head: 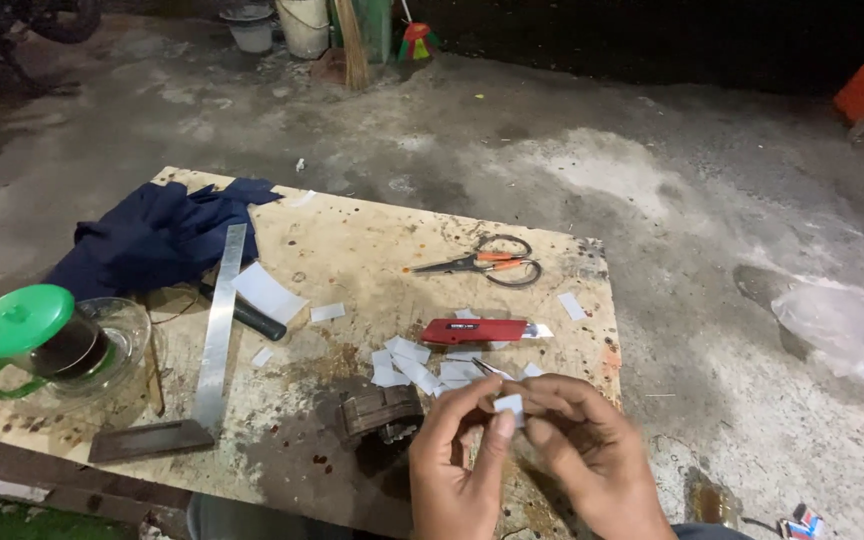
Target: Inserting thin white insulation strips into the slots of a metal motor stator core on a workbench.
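My left hand [457, 455] and my right hand [592, 450] meet at the near edge of a stained wooden board [352, 250]. Both pinch a small white paper piece [509, 404] between thumbs and fingertips. Just beyond the hands lies a heap of several small white paper pieces [414, 366]. A red utility knife [477, 331] rests behind the heap. A brown ridged object [380, 412] sits left of my left hand.
Orange-handled scissors [487, 263], a metal ruler [220, 322], a black marker [247, 315], a dark blue cloth [157, 235] and a green-lidded cup on a glass saucer [42, 340] lie on the board. A clear plastic bag [842, 330] rests on the concrete floor.
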